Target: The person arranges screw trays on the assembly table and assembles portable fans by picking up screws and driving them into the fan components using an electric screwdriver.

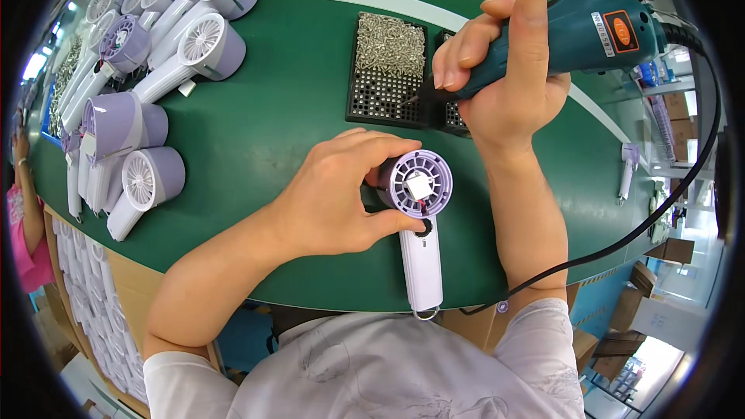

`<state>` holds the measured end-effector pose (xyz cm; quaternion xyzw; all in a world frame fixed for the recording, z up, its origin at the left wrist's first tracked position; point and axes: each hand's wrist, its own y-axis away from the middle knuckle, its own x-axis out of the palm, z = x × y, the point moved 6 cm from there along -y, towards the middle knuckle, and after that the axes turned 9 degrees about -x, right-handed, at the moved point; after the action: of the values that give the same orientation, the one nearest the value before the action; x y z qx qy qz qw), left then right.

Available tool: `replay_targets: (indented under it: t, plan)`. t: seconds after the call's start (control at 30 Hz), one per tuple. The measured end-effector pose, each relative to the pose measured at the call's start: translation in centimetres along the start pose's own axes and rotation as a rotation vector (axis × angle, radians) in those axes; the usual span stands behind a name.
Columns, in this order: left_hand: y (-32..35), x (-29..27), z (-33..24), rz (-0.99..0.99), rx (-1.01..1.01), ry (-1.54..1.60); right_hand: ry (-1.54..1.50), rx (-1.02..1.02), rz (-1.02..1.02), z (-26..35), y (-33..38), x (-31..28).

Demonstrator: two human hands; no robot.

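My left hand (334,190) is closed around the purple head of a handheld fan (424,256). The fan lies on the green table with its white handle toward me and a metal ring at its end. Its head is uncovered, showing a white square part and a bit of red wire inside. My right hand (516,70) grips a teal electric screwdriver (574,39), held sideways with its cord curving down on the right. The screwdriver's bit points left, over a black screw tray (388,70) that holds a heap of small silver screws above rows of holes.
Several purple-and-white fans (209,46) are piled at the left, beside more screws in a blue tray (51,120). Another fan (627,171) lies at the right edge. White fan parts fill a cardboard box (89,295) at lower left. Another person's arm (29,194) shows at far left.
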<state>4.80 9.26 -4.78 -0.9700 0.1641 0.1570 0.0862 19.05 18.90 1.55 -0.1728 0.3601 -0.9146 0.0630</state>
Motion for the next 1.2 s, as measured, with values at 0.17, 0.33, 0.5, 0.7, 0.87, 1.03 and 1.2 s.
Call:
replay_targets:
  t: [0.17, 0.33, 0.5, 0.7, 0.87, 1.03, 1.2]
  plan:
    - [0.0, -0.1, 0.0, -0.003, 0.008, -0.010, 0.003, 0.000, 0.005, -0.2, 0.2, 0.2]
    - [0.0, -0.1, 0.0, 0.001, 0.010, -0.021, 0.002, 0.000, 0.018, -0.1, 0.2, 0.2]
    - [0.0, 0.0, 0.1, -0.004, 0.012, -0.006, 0.022, 0.005, 0.037, 0.1, 0.2, 0.9]
    - [-0.1, -0.1, 0.1, 0.008, -0.003, -0.009, 0.101, -0.020, 0.073, 0.1, 0.2, 1.3]
    - [-0.2, -0.1, -0.1, 0.013, 0.013, 0.002, 0.043, 0.015, -0.003, 0.2, 0.1, 1.3]
    - [-0.3, -0.3, -0.6, 0.011, 0.018, -0.036, 0.148, -0.023, 0.063, 0.5, 0.3, 1.2]
    - [-0.5, -0.4, -0.6, 0.015, 0.016, -0.024, 0.140, -0.049, 0.024, 1.7, 0.1, 1.1]
